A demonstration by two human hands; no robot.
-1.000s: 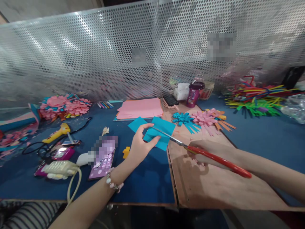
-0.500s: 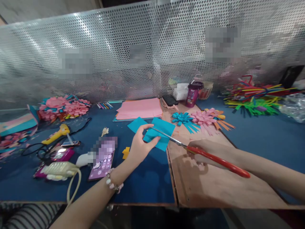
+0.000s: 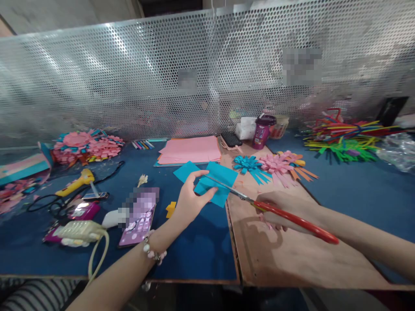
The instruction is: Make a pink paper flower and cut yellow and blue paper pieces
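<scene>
Blue paper [image 3: 223, 175] is pinched between the thumb and fingers of my left hand [image 3: 194, 194], raised above the table. My right hand [image 3: 282, 207] grips a pair of red-handled scissors [image 3: 292, 218]. Their metal blades lie across the blue paper, with the tip close to my left index finger. Part of my right hand's fingers is hidden behind the red handle. Just left of my left hand lies a small yellow paper piece [image 3: 170, 209].
Behind the paper is a pink paper stack [image 3: 191, 149]. Paper flowers [image 3: 275, 163] and a purple cup [image 3: 262, 131] stand right of it. A phone [image 3: 141, 218], yellow glue gun [image 3: 76, 182] and power strip [image 3: 79, 231] are left. A perforated metal screen [image 3: 162, 86] rises behind.
Both hands, the blue paper and the scissors keep nearly the same position. The view has shifted slightly, so the cup and screen appear a little lower.
</scene>
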